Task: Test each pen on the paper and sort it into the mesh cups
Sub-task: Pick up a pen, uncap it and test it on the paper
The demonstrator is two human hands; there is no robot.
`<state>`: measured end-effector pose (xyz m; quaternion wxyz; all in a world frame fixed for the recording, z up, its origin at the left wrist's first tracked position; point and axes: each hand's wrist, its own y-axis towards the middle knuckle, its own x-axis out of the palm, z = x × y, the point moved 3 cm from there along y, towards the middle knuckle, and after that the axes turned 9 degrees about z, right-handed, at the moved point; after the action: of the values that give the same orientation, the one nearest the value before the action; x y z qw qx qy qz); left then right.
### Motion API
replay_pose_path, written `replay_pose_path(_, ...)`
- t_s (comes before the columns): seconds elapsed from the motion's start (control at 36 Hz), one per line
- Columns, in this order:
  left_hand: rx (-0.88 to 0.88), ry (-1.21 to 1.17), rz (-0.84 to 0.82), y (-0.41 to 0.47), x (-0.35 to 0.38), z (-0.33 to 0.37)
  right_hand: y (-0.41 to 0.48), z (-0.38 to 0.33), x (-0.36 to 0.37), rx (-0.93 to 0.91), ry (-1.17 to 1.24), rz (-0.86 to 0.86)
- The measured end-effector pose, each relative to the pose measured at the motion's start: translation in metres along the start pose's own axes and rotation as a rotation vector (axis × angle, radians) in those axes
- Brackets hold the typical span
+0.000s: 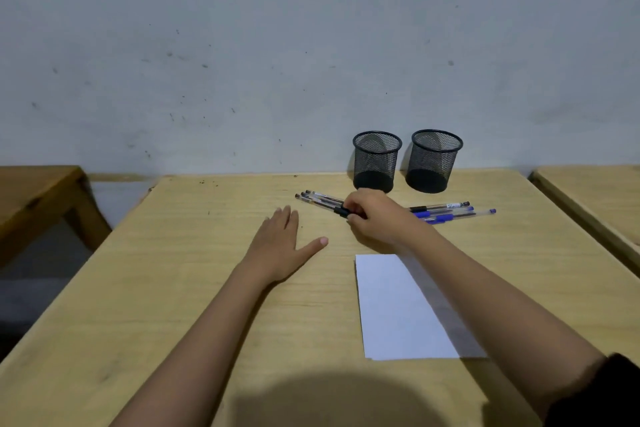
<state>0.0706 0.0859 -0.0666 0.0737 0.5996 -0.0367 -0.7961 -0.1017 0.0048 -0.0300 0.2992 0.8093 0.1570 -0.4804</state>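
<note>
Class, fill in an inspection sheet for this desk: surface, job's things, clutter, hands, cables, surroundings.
Surface: wooden table with dark specks.
Job's things: white paper near the front; left mesh cup and right mesh cup upright at the back, seemingly empty; black pens and blue pens before them.
Clutter: nothing seen.
Hands: left hand flat on table; right hand grips one of the black pens.
Cables: nothing seen.
Surroundings: grey wall; neighbouring tables either side.

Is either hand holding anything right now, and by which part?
The right hand pinches a black pen at its black grip section. The left hand rests flat on the table, holding nothing.
</note>
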Motion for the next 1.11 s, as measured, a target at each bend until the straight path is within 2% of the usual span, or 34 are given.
replay_pose_path(0.25,-0.020,0.017,0.022,-0.003,0.001,0.001,0.027,-0.022,0.015,0.104,-0.152,-0.061)
replay_pose_path(0.31,-0.020,0.001,0.026,-0.003,0.000,0.001,0.029,-0.022,0.014,0.132,-0.077,-0.059)
replay_pose_path(0.53,-0.038,-0.046,0.016,-0.002,-0.004,0.001,0.012,-0.027,-0.023,0.316,0.447,0.148)
replay_pose_path(0.89,-0.110,-0.212,-0.122,-0.001,-0.021,0.012,-0.030,-0.017,-0.053,0.513,0.928,0.371)
replay_pose_path(0.94,-0.122,-0.338,-0.059,-0.003,-0.022,0.015,-0.034,-0.019,-0.057,0.499,1.015,0.402)
replay_pose_path(1.06,-0.230,-1.037,-0.023,-0.013,-0.025,0.037,-0.040,-0.022,-0.064,0.494,1.097,0.438)
replay_pose_path(1.11,-0.103,-1.010,0.043,-0.010,-0.035,0.047,-0.041,-0.025,-0.066,0.486,1.138,0.424)
